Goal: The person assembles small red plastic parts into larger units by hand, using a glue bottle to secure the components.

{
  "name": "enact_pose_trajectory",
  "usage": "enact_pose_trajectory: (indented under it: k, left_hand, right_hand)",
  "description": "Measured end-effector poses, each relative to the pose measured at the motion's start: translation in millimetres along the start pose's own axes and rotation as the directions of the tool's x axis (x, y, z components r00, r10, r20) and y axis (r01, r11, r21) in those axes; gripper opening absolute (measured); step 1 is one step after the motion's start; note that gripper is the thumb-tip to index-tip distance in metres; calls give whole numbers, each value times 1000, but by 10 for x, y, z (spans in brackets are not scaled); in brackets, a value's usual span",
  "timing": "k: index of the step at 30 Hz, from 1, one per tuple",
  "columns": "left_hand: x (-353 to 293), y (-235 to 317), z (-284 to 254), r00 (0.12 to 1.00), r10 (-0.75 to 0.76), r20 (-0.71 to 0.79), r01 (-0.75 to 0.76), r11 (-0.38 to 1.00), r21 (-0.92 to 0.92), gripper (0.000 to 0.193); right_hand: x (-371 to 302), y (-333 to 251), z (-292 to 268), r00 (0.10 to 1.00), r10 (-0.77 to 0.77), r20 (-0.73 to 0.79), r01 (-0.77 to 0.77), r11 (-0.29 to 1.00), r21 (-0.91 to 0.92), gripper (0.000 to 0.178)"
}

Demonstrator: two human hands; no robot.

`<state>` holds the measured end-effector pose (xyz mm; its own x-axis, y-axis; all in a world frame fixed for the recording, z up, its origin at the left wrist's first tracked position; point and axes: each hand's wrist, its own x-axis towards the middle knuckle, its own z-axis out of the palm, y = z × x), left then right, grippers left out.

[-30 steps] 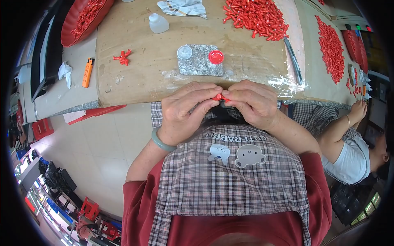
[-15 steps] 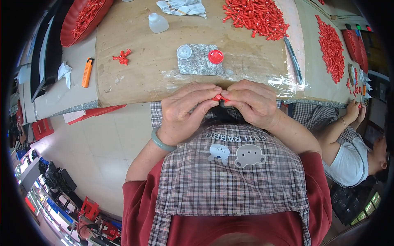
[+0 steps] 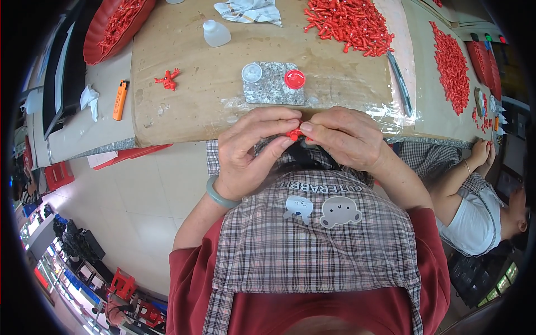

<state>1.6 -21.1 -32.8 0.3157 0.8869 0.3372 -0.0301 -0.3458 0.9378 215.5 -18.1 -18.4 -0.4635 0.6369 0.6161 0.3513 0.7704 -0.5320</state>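
Close to the table's front edge, my left hand [image 3: 251,146] and my right hand [image 3: 349,138] meet fingertip to fingertip. Both pinch a small red plastic figure piece [image 3: 294,134], largely covered by the fingers. Just beyond them lies a speckled grey stone slab [image 3: 273,92]. On it sit a small round dish with whitish contents [image 3: 252,72] and a round dish with red contents [image 3: 295,79]. Farther left on the cardboard, a red toy figure [image 3: 167,79] lies with its limbs spread.
Small red parts are heaped at the far right [image 3: 350,27], near a utility knife [image 3: 400,84]. A squeeze bottle [image 3: 216,33] and cloth [image 3: 250,11] are at the back. To the left are an orange lighter [image 3: 120,100], crumpled tissue [image 3: 89,101] and red bowl [image 3: 92,39]. A co-worker sits at right.
My right fingers have shifted on the red piece and the left thumb has moved down, so more of the piece shows. Both hands remain together at the table edge.
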Motion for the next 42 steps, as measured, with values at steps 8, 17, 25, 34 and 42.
enact_pose_trajectory:
  k: [8,17,25,34,42]
  left_hand:
    - [23,10,16,998,13,-66,-14,1000,-11,23]
    - [50,17,31,990,117,-72,-107,986,130,26]
    - [49,70,90,982,-166,-84,137,951,-276,37]
    - [32,96,24,881,-463,100,457,774,-439,29]
    - [35,67,-14,876,-460,145,470,750,-465,28]
  right_hand:
    - [24,-110,13,946,324,10,-318,919,233,29]
    - [-23,-121,104,731,671,123,-589,531,609,16]
    - [-29,-45,95,742,651,160,-601,541,589,10]
    - [22,-27,55,842,533,82,-521,763,383,15]
    - [55,-54,24,901,425,85,-433,879,200,13]
